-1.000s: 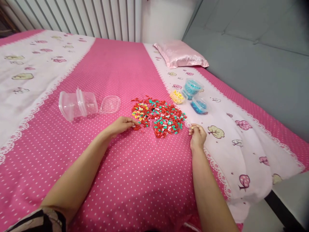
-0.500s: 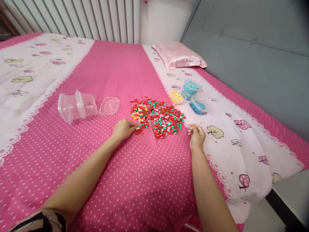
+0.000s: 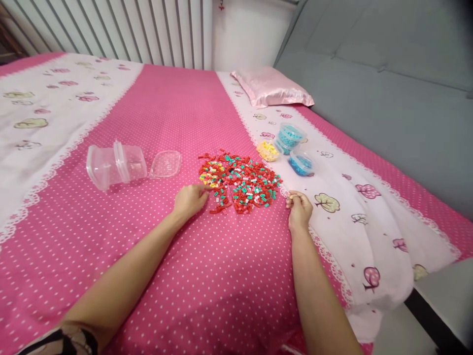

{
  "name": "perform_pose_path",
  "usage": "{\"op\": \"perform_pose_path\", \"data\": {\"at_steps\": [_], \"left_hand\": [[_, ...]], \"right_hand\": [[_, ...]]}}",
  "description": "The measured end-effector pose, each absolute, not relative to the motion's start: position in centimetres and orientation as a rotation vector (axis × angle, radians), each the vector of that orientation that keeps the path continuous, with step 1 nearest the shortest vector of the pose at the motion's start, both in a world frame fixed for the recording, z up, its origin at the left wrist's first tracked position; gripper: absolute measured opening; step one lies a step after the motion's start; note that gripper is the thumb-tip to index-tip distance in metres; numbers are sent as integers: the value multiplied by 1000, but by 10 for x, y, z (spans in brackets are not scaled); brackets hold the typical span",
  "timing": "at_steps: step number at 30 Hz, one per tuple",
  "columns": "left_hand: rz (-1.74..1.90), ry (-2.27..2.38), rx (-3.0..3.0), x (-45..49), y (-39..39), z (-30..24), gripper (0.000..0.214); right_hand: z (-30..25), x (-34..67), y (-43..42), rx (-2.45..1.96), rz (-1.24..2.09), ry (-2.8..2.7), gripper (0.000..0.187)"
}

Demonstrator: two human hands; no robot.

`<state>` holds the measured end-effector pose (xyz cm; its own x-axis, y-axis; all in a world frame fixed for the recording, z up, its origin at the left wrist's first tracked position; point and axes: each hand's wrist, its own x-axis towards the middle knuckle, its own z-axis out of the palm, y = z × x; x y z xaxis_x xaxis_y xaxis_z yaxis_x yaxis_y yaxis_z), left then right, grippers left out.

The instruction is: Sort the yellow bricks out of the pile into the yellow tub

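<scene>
Heap of tiny red, green and yellow plastic bits (image 3: 251, 180) sits 2 o'clock from the nearer left hand (image 3: 189, 201), can't tell its grip; right hand (image 3: 300, 209), 4 o'clock off the heap, pinches a pale-yellow bit (image 3: 291, 197).

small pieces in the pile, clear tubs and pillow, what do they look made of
Small pieces: probably hard plastic, from their solid bright colours, though too small to be sure. Clear tubs: likely thin, glossy plastic; they are see-through, with pale highlights along the rims. Pillow: satin-like fabric cover, perhaps synthetic, as its smooth pink surface shows a sheen and creases.
</scene>
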<state>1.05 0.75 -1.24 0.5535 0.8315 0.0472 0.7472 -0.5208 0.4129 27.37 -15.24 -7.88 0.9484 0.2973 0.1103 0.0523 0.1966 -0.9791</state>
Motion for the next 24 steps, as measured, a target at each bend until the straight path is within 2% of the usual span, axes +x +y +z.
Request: {"op": "perform_pose_path", "data": {"at_steps": [8, 15, 24], "left_hand": [[202, 940, 2615, 15, -2, -15, 39], [140, 1144, 2804, 14, 8, -21, 44], [-79, 1117, 2943, 25, 7, -25, 51]], "right_hand": [[-80, 274, -152, -1368, 179, -305, 19], [-80, 274, -152, -1386, 178, -312, 19], [-79, 273, -152, -1401, 191, -322, 18]]}}
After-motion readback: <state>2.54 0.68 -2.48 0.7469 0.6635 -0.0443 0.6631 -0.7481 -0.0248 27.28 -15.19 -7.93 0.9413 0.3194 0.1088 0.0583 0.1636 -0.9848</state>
